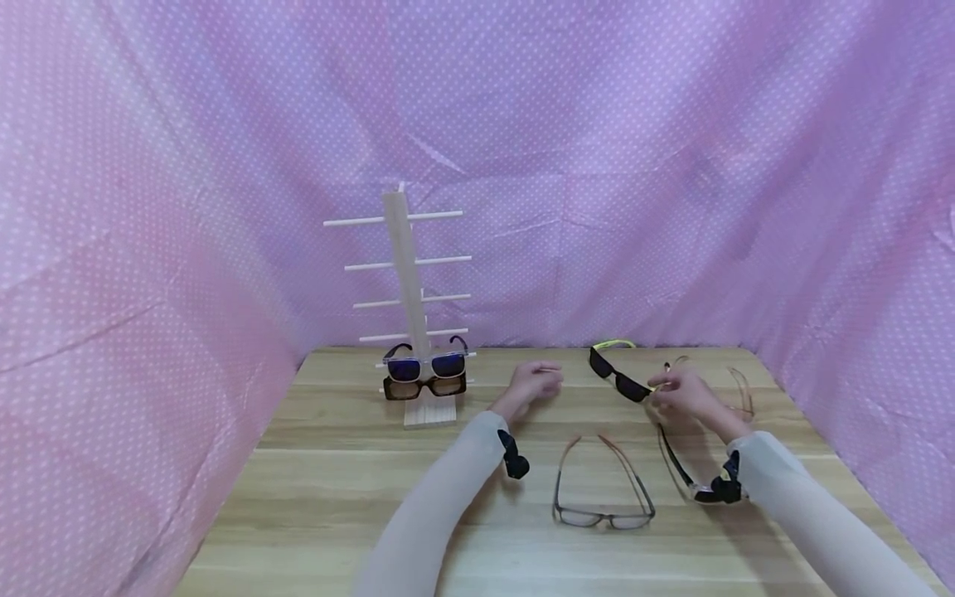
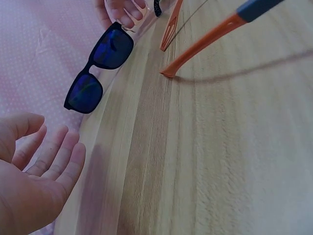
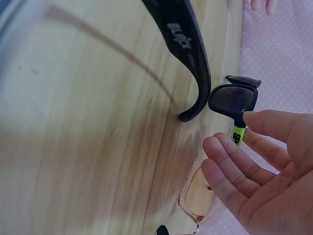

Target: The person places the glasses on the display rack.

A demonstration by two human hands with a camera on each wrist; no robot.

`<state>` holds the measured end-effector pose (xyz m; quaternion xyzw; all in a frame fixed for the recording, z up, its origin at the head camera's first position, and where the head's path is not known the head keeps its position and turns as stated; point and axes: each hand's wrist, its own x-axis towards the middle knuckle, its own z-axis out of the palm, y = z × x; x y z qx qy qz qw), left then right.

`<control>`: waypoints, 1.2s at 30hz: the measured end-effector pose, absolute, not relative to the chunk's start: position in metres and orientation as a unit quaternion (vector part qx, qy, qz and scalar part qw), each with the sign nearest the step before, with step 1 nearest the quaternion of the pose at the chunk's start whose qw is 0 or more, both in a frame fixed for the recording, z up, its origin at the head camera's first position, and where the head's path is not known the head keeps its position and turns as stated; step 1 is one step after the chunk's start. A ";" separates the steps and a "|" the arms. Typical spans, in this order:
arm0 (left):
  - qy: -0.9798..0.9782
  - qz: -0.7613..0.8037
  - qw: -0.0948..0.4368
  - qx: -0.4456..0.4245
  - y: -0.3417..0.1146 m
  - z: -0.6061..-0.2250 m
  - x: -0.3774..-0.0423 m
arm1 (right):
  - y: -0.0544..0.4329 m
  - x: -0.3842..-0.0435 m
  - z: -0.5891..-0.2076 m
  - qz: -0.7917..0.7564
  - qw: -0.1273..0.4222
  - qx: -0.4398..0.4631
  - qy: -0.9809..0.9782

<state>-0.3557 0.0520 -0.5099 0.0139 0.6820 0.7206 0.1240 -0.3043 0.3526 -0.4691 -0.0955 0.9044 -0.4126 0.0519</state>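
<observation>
My right hand (image 1: 690, 394) pinches black sunglasses (image 1: 632, 388) by a neon-yellow temple near the hinge, thumb on one side and a finger on the other in the right wrist view. Their dark lenses (image 2: 113, 46) show blue in the left wrist view, lifted off the tabletop toward the back. My left hand (image 1: 531, 383) is left of them, palm turned inward and fingers relaxed, holding nothing. Below the right hand lie glasses with black temples (image 3: 188, 54), partly hidden by the wrist. Clear pinkish glasses (image 3: 183, 196) lie behind that hand.
A wooden display rack (image 1: 406, 265) with several crossbars stands left of the left hand. Clear-framed sunglasses (image 1: 404, 370) and brown-framed sunglasses (image 1: 404, 389) hang on its lowest bars. Grey eyeglasses with orange temples (image 1: 597, 520) lie unfolded at the front. Pink dotted cloth (image 1: 522, 99) surrounds the wooden table (image 1: 298, 497).
</observation>
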 end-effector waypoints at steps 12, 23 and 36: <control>0.699 0.703 0.129 0.014 0.064 -0.512 -0.365 | 0.348 -0.307 -0.470 -0.412 0.069 -0.084 0.905; 0.715 0.687 0.126 0.009 0.070 -0.514 -0.367 | 0.346 -0.307 -0.471 -0.401 0.082 -0.095 0.907; 0.706 0.698 0.124 0.010 0.072 -0.518 -0.365 | 0.338 -0.303 -0.468 -0.433 0.123 -0.131 0.883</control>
